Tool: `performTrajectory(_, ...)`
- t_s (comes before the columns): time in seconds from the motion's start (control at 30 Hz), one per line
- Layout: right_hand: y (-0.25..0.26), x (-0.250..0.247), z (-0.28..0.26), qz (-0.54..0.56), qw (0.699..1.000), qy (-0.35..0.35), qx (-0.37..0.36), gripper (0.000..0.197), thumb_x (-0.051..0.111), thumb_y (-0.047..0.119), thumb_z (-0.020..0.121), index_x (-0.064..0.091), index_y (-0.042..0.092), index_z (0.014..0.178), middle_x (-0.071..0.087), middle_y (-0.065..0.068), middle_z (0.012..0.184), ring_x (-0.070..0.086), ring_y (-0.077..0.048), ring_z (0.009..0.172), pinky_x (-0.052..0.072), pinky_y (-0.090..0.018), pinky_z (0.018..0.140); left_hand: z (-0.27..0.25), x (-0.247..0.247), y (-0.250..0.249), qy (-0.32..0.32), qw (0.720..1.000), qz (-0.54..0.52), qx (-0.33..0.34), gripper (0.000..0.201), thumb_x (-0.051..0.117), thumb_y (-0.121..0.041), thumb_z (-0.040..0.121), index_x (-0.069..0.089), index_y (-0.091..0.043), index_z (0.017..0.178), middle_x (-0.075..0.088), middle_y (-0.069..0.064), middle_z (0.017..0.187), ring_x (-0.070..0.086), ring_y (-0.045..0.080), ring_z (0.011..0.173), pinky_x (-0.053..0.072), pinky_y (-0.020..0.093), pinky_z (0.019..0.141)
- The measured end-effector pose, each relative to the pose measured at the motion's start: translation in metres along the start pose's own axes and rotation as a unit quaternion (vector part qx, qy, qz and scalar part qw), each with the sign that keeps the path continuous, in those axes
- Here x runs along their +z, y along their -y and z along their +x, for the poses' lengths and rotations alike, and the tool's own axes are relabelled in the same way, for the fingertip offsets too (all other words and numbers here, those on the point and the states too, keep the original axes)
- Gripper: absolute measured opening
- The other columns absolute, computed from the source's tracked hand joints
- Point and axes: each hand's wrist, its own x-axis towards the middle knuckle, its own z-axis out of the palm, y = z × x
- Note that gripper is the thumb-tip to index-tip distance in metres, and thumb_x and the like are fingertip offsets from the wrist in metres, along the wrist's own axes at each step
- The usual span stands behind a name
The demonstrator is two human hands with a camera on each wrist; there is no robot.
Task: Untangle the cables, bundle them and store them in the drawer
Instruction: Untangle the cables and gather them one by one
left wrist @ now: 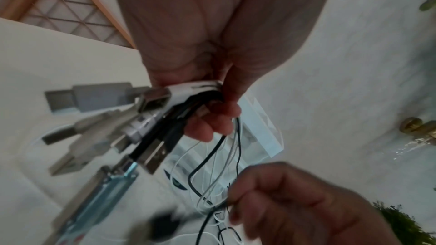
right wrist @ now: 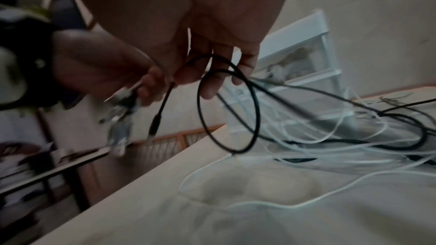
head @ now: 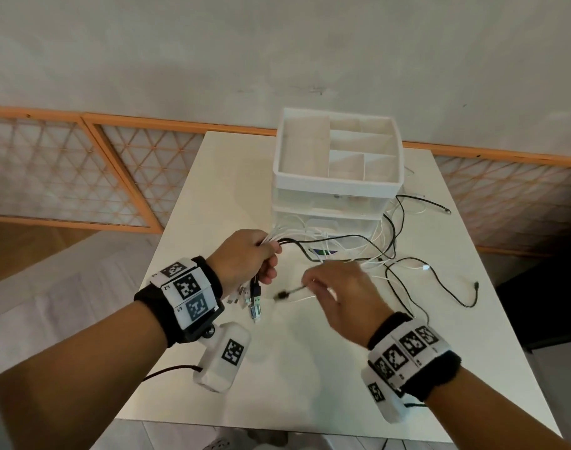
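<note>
While the left hand (head: 245, 258) clamps the gathered plug ends (head: 253, 298) before the white plastic drawer unit (head: 336, 177), the right hand (head: 339, 287) pinches one thin black cable (head: 290, 292), probably to add it to them.

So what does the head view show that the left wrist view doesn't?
Only the head view shows the white drawer organizer with its open top compartments, and loose cable ends trailing over the table to the right.

Only the left wrist view shows the gathered USB plugs close up, fanned below the grip.

Both show the left hand gripping the cables and the right hand pinching a black cable.
</note>
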Motion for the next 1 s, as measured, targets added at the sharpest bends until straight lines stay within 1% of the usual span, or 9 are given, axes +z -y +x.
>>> performTrajectory(0.17, 0.024, 0.023, 0.002, 0.013, 0.994, 0.104, -0.011, 0.017, 0.055, 0.020, 0.090, 0.071, 0.023, 0.087, 0.067, 0.008, 0.086, 0.064, -0.020, 0.080, 0.049, -0.035, 0.065, -0.005, 0.012, -0.012, 0.016, 0.998, 0.044, 0.038, 0.018, 0.047, -0.012, 0.101, 0.057, -0.001, 0.090, 0.052, 0.002, 0.063, 0.063, 0.021, 0.063, 0.053, 0.033, 0.065)
performTrajectory(0.3, 0.033, 0.023, 0.019, 0.042, 0.998, -0.002, 0.044, 0.007, 0.074, 0.020, 0.079, 0.070, 0.026, 0.077, 0.068, 0.011, 0.077, 0.060, -0.012, 0.069, 0.051, -0.034, 0.060, -0.004, 0.020, -0.004, 0.009, 0.985, 0.161, 0.066, 0.027, 0.049, -0.020, 0.099, 0.048, -0.008, 0.075, 0.050, 0.003, 0.068, 0.045, 0.020, 0.064, 0.041, 0.041, 0.065)
performTrajectory(0.4, 0.032, 0.021, 0.021, 0.089, 0.990, -0.052, 0.098, 0.015, 0.081, 0.013, 0.073, 0.068, 0.018, 0.072, 0.064, 0.010, 0.067, 0.053, -0.003, 0.061, 0.045, -0.022, 0.059, -0.004, 0.020, 0.006, 0.015, 0.990, 0.131, 0.046, 0.029, 0.044, -0.022, 0.100, 0.051, 0.005, 0.095, 0.060, 0.018, 0.085, 0.059, 0.030, 0.071, 0.053, 0.054, 0.076)
performTrajectory(0.47, 0.030, 0.021, 0.021, 0.105, 0.980, -0.093, 0.137, 0.019, 0.083, 0.007, 0.072, 0.064, 0.012, 0.071, 0.057, 0.013, 0.062, 0.051, 0.000, 0.058, 0.036, -0.010, 0.057, -0.006, 0.020, 0.010, 0.037, 0.995, 0.087, 0.022, 0.029, 0.041, -0.024, 0.100, 0.052, 0.003, 0.106, 0.064, 0.026, 0.100, 0.068, 0.035, 0.076, 0.060, 0.053, 0.073)
performTrajectory(0.57, 0.029, 0.022, 0.023, 0.106, 0.970, -0.131, 0.177, 0.022, 0.084, 0.007, 0.072, 0.062, 0.010, 0.072, 0.051, 0.016, 0.060, 0.051, 0.000, 0.060, 0.037, -0.009, 0.055, -0.007, 0.023, 0.014, 0.028, 0.993, 0.109, 0.026, 0.033, 0.040, -0.032, 0.096, 0.053, -0.004, 0.106, 0.065, 0.024, 0.103, 0.070, 0.032, 0.077, 0.058, 0.058, 0.075)
performTrajectory(0.7, 0.034, 0.026, 0.023, 0.113, 0.972, -0.134, 0.157, 0.023, 0.080, 0.001, 0.070, 0.060, 0.011, 0.068, 0.050, 0.018, 0.058, 0.050, -0.001, 0.058, 0.035, -0.006, 0.056, -0.002, 0.027, 0.010, -0.028, 0.976, 0.208, 0.065, 0.024, 0.038, -0.022, 0.099, 0.051, -0.003, 0.094, 0.061, 0.012, 0.089, 0.059, 0.026, 0.075, 0.049, 0.040, 0.070)
performTrajectory(0.8, 0.037, 0.028, 0.023, 0.115, 0.969, -0.136, 0.170, 0.022, 0.075, 0.001, 0.069, 0.057, 0.014, 0.066, 0.057, 0.008, 0.060, 0.051, -0.010, 0.058, 0.042, -0.018, 0.056, 0.000, 0.029, 0.010, -0.015, 0.977, 0.200, 0.068, 0.020, 0.036, -0.016, 0.099, 0.048, -0.010, 0.085, 0.056, 0.006, 0.076, 0.052, 0.021, 0.067, 0.043, 0.035, 0.062)
performTrajectory(0.9, 0.038, 0.022, 0.022, 0.103, 0.969, -0.124, 0.189, 0.022, 0.078, 0.013, 0.069, 0.058, 0.019, 0.064, 0.057, 0.012, 0.057, 0.051, -0.007, 0.054, 0.040, -0.022, 0.055, -0.002, 0.028, 0.014, 0.010, 0.982, 0.183, 0.051, 0.022, 0.039, -0.019, 0.098, 0.043, -0.013, 0.077, 0.052, 0.005, 0.068, 0.050, 0.023, 0.061, 0.042, 0.035, 0.058)
performTrajectory(1.0, 0.031, -0.004, 0.020, 0.092, 0.963, -0.078, 0.241, 0.033, 0.082, 0.050, 0.067, 0.064, 0.023, 0.067, 0.064, 0.012, 0.061, 0.058, -0.005, 0.060, 0.045, -0.019, 0.056, -0.002, 0.020, 0.010, -0.001, 0.990, 0.139, 0.032, 0.030, 0.047, -0.027, 0.098, 0.042, -0.015, 0.071, 0.044, 0.003, 0.063, 0.041, 0.022, 0.057, 0.037, 0.038, 0.062)
